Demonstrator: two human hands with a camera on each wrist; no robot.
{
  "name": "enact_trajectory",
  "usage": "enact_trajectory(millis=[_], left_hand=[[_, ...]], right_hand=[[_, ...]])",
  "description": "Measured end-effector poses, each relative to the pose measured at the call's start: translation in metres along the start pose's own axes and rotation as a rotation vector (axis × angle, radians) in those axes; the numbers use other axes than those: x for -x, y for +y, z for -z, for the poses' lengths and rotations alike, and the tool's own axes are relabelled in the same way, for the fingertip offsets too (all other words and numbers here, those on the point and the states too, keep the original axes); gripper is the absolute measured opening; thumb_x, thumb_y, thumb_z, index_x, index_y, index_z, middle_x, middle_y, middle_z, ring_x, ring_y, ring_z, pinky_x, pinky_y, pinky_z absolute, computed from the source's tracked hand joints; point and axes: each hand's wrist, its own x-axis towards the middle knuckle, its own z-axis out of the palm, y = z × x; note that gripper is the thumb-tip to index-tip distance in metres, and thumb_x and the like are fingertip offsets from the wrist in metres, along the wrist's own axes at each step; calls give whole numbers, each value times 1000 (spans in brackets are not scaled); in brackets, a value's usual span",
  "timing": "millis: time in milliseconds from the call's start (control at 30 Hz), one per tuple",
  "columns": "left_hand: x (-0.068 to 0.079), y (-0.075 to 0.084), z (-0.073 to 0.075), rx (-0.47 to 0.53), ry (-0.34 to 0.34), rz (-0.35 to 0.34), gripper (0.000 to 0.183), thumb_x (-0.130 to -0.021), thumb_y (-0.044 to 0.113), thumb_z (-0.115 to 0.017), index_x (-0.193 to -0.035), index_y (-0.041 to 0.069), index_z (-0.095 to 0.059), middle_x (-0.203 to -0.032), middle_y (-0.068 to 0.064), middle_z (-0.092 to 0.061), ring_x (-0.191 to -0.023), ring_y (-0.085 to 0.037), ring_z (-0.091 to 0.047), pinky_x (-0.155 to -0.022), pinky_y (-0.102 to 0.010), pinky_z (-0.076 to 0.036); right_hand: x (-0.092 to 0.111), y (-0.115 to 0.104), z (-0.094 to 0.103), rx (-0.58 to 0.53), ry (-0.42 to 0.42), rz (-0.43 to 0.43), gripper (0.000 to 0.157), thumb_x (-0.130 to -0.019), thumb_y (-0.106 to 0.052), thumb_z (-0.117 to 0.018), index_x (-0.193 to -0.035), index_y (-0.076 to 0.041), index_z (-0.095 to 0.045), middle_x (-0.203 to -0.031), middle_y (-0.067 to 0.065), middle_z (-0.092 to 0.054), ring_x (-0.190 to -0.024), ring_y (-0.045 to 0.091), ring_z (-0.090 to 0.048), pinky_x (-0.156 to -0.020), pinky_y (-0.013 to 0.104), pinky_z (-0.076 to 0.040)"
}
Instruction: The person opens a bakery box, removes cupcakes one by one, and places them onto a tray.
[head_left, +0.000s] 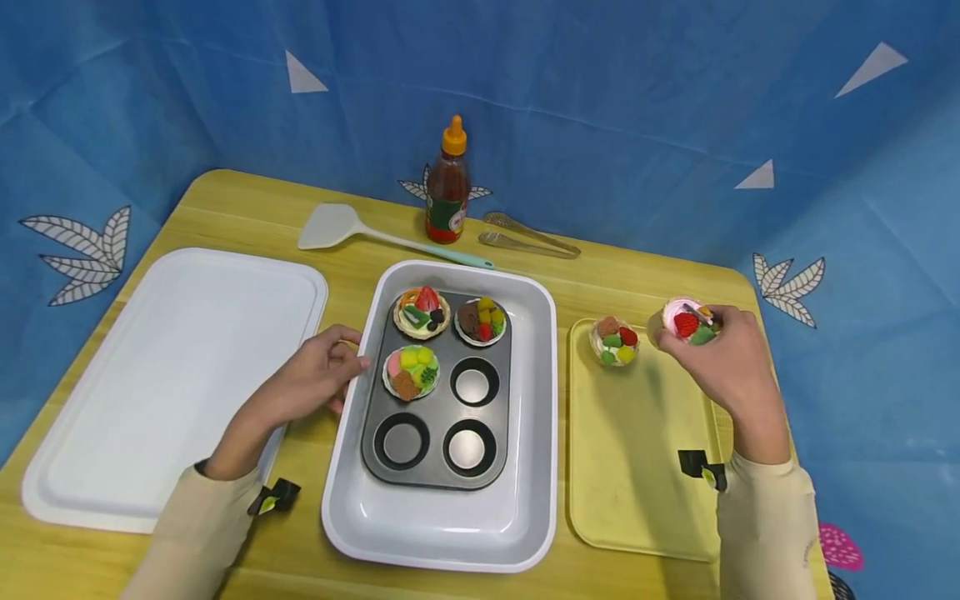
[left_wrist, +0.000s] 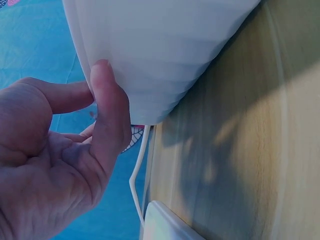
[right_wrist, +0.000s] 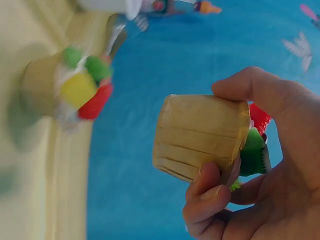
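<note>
My right hand (head_left: 723, 354) pinches a toy fruit tart (right_wrist: 200, 132) by its rim, holding it above the yellow tray (head_left: 637, 467). This tart has pink cream, a strawberry and a green slice on top. A second tart (head_left: 615, 342) sits at the tray's far left corner, just left of my hand. With thumb and fingers my left hand (head_left: 318, 375) grips the left rim of a white basin (head_left: 543, 433). Inside the basin lies a dark muffin tin (head_left: 437, 408). Three of its cups hold decorated tarts (head_left: 411, 372); the other three cups are bare.
A white tray (head_left: 187, 375) lies at the left. Behind the basin are a white spatula with a green handle (head_left: 375, 233), a sauce bottle (head_left: 447, 196) with an orange cap, and metal tongs (head_left: 528, 237). Blue cloth (head_left: 562, 100) hangs at the table's back.
</note>
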Motion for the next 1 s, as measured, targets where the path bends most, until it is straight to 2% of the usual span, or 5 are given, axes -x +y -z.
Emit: enact_trajectory(millis=[100,233,533,733,1000], left_hand=[[2,-1,1,1,5,3,46,-103,15,-57,-137,-10,-37,-93,-22,-65,-61,-29,-68,-51,-41,-60],[3,-2,1,5,7,8,46,-103,14,-57,-137,-9,-37,-94,-22,-65,-61,-30,-68,-52,-41,-60],[1,1,1,12,4,6,47,-103,14,-57,-137,-10,-36,-95,-24,-66,-62,-29,-69,-52,-41,-61],[0,2,1,13,1,5,47,-103,15,-57,-137,-10,-37,-94,-24,-65,-62,-29,-69,-52,-41,-61],[1,1,0,19,0,6,46,-103,14,-57,-137,-10,-37,-94,-24,-65,-62,-29,-69,-52,-42,-61]], right_hand=[[-8,12,-2,6,-24,-11,80,-90,-50,-67,-132,15,-46,-111,27,-55,-80,30,-55,-50,25,-49],[-13,26,-10,13,-51,-43,84,-91,-49,-66,-136,17,-41,-123,33,-45,-94,36,-49,-57,27,-48],[-22,55,-22,31,-38,-67,84,-90,-47,-67,-136,19,-41,-124,36,-43,-98,39,-49,-63,30,-47],[-28,70,-37,54,-42,-72,87,-90,-48,-68,-135,21,-40,-125,39,-41,-103,43,-45,-72,42,-48],[-31,77,-46,60,-26,-66,85,-89,-46,-69,-132,22,-42,-122,39,-43,-106,45,-45,-83,54,-47]])
